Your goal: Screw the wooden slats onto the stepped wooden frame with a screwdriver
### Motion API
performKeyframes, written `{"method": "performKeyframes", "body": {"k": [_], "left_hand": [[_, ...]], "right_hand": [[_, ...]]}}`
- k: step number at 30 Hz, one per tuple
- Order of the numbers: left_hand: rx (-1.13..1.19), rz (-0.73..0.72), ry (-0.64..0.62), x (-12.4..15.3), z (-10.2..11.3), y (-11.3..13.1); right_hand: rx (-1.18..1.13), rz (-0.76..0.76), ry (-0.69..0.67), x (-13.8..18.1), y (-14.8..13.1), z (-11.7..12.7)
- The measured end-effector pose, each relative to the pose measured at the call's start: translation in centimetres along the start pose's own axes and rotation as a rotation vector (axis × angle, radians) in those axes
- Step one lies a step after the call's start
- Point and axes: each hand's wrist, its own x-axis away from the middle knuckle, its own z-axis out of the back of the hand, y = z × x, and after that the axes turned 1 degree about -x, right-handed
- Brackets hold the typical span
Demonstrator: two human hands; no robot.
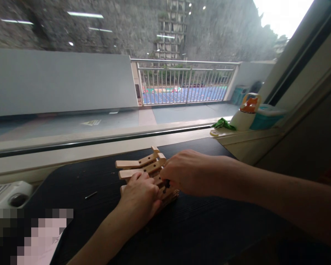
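A light wooden slatted piece [151,165], with bent slats and dark round holes, rests on the black table [105,228]. My left hand [140,191] grips its near side, fingers bent over the slats. On the right side of the slats is my right hand [184,171], closed with fingertips pressed together. A small dark thing [167,183] shows under those fingers, its kind too hidden to make out. Much of the wood between the two hands is covered. Left of my left hand, a thin metal rod or screw [91,195] lies on the tabletop.
The window sill [99,151] runs behind the table. On its right are a green cloth [223,124], a white bottle with an orange top [244,114] and a teal box [267,117]. A white appliance [13,195] stands at the left, above a blurred-out patch.
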Motion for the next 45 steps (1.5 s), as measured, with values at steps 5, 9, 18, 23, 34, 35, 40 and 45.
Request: {"method": "performKeyframes", "body": {"k": [5,9,18,23,34,35,40,45], "left_hand": [[-0.074,0.016,-0.055,-0.2,0.2,0.2],[-0.114,0.001,-0.071,-0.2,0.4,0.4],[-0.06,0.056,-0.093,-0.1,1.0,0.6],[-0.044,0.07,-0.132,-0.1,1.2,0.7],[-0.083,0.061,-0.155,-0.3,0.9,0.7],[-0.089,0.062,-0.159,-0.4,0.9,0.7],[-0.105,0.055,-0.14,-0.3,0.7,0.6],[-0.101,0.049,-0.145,-0.3,0.6,0.5]], "right_hand": [[0.107,-0.021,-0.017,-1.0,-0.5,-0.7],[0.171,-0.047,0.023,-0.6,-0.1,-1.5],[-0.037,-0.22,0.268,4.3,0.7,-3.3],[-0.331,-0.306,0.499,4.7,1.0,-6.5],[-0.387,-0.222,0.88,1.2,-0.1,-10.9],[-0.369,-0.217,0.877,1.0,-0.1,-10.8],[-0.335,-0.206,0.832,0.6,-0.2,-10.3],[-0.326,-0.207,0.785,0.7,-0.2,-9.9]]}}
